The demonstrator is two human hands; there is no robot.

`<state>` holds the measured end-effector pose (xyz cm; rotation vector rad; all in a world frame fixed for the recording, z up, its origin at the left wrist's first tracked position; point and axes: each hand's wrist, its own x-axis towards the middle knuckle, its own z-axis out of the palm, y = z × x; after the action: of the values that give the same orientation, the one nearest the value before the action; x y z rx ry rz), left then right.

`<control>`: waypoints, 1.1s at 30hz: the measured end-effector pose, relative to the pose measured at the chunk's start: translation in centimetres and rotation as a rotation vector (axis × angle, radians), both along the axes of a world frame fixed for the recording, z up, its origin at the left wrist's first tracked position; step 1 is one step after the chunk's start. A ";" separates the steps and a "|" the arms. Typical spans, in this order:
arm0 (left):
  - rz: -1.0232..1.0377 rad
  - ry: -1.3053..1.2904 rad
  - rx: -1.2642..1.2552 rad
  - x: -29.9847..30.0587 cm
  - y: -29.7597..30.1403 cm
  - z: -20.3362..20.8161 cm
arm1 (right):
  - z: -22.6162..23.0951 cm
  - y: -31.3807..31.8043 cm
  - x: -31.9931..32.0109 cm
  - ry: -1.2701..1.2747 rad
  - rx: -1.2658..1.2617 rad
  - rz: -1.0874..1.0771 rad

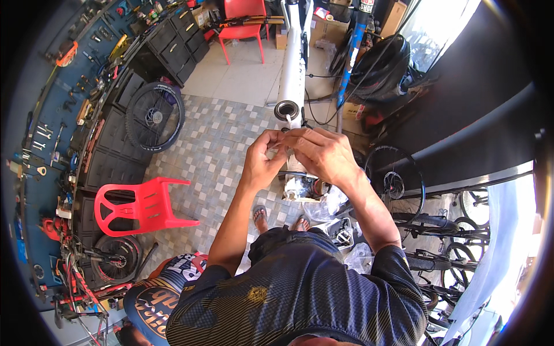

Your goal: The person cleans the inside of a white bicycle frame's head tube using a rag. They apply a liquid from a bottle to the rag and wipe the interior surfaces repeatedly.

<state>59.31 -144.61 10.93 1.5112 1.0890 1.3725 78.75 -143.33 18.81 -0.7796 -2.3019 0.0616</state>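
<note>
A white bicycle frame stretches away from me in the upper middle. At its near end is a round open tube with a dark ring inside. Just on my side of that opening, my two hands meet. The fingers of my left hand are pinched together, touching those of my right hand. My right hand's fingers are bent and pressed closed as well. Whatever lies between the fingertips is too small or hidden to make out. Below my hands sits an open box with parts and clear plastic.
Red plastic chairs stand at left and at the far side. A bicycle wheel leans on dark drawers. Tools hang on a blue wall. Another person is at lower left. Several bicycles line the right.
</note>
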 end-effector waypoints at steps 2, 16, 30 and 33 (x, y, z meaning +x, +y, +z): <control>-0.021 -0.012 -0.010 -0.1 0.0 0.4 | 0.3 -0.1 0.0 -0.002 0.038 -0.068; -0.053 0.042 0.034 0.5 -0.3 1.9 | -1.8 -0.3 0.9 0.171 -0.135 0.005; -0.001 0.228 0.088 0.5 -0.6 2.5 | -0.6 0.9 1.9 0.022 -0.010 0.081; 0.003 0.296 0.120 0.4 -0.5 2.6 | 0.1 0.9 1.8 -0.003 -0.015 0.129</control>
<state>59.70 -145.09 13.53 1.8451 1.2045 1.2610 80.59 -142.48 18.91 -0.6388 -2.3551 0.1357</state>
